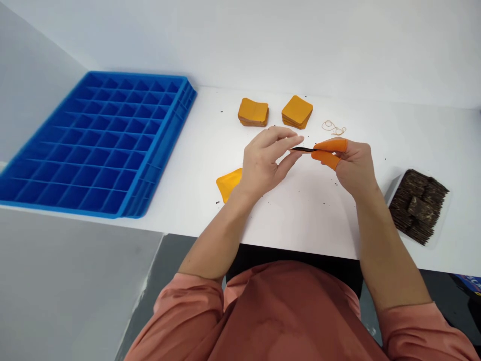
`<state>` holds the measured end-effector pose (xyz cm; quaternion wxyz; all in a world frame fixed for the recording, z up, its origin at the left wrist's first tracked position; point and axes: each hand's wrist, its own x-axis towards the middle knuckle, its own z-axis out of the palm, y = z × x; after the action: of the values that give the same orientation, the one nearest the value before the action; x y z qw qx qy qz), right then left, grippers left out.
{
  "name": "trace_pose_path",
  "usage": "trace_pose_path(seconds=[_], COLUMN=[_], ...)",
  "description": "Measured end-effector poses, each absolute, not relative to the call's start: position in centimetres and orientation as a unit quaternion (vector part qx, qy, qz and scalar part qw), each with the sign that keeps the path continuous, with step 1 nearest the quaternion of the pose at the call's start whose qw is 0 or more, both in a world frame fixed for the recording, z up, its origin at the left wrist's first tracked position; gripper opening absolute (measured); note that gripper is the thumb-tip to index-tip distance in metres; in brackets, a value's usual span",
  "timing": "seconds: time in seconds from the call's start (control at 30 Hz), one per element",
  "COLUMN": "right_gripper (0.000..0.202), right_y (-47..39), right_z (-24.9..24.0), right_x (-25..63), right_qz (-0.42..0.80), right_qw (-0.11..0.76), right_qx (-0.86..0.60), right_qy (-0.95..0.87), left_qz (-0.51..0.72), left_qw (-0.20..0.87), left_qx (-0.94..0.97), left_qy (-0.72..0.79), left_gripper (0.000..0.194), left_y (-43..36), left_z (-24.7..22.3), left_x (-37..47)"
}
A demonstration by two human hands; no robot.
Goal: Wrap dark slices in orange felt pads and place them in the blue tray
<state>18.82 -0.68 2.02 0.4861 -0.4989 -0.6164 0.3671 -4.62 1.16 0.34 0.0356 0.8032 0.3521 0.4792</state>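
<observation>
A: State the position of the workpiece.
B: The thin dark sheet was held edge-on above the white table, between the two hands and in front of the torso.

A: State the condition of each hand.
B: The left hand was closed on the left end of the sheet, with the thumb below and the fingers above. The right hand was clamped on the opposite end. Orange finger covers enclosed its thumb and one finger, and their tips met at the sheet.

A: List the items beyond the hands.
B: Two stacks stood apart from each other: a left stack of yellow-orange squares and a right stack of yellow-orange squares. A loose curled string lay to the right of them.

A: And nearer the left arm?
B: A yellow-orange piece lay on the table, partly hidden by the left forearm. Its full outline could not be determined.

A: Specify the containers.
B: At far left, a blue compartment crate rested on the table. At right, beyond the right forearm, a white tray held closely packed dark brown sheets, with several lying flat on top. Small dark crumbs were scattered across the tabletop.
</observation>
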Motion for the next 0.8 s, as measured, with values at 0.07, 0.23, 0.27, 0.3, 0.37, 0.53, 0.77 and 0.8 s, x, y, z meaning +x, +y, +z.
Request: trace_pose_path(seconds=[0.07,0.23,0.27,0.3,0.37,0.53,0.77,0.8], right_gripper=[0.016,0.011,0.011,0.012,0.015,0.02,0.024,0.023], right_y=[-0.71,-0.71,-0.71,-0.71,-0.73,-0.92,-1.07,-1.11], right_z=[2.01,1.98,1.95,1.92,1.92,2.32,2.47,2.41], right_x=[18.72,18.49,18.46,18.43,18.44,18.68,19.02,19.07], right_qz=[0.369,0.356,0.356,0.356,0.359,0.384,0.408,0.405], right_qw=[0.495,0.498,0.495,0.491,0.476,0.428,0.406,0.405], right_qx=[-0.48,-0.478,-0.477,-0.476,-0.476,-0.493,-0.5,-0.503], right_qy=[-0.623,-0.63,-0.633,-0.637,-0.646,-0.653,-0.646,-0.647], left_qz=[0.486,0.473,0.469,0.469,0.48,0.475,0.448,0.439], left_qw=[0.042,0.07,0.071,0.07,0.071,0.109,0.126,0.131], left_qx=[0.804,0.809,0.809,0.808,0.804,0.807,0.818,0.821], left_qy=[0.34,0.342,0.347,0.348,0.344,0.333,0.338,0.34], left_gripper=[0.018,0.014,0.015,0.016,0.017,0.016,0.014,0.014], left_y=[1.14,1.05,1.02,0.99,0.88,0.72,1.19,1.11], left_z=[0.49,0.74,0.78,0.83,0.91,0.97,0.84,0.91], left_x=[-4.68,-4.71,-4.66,-4.59,-4.42,-4.37,-4.92,-4.78])
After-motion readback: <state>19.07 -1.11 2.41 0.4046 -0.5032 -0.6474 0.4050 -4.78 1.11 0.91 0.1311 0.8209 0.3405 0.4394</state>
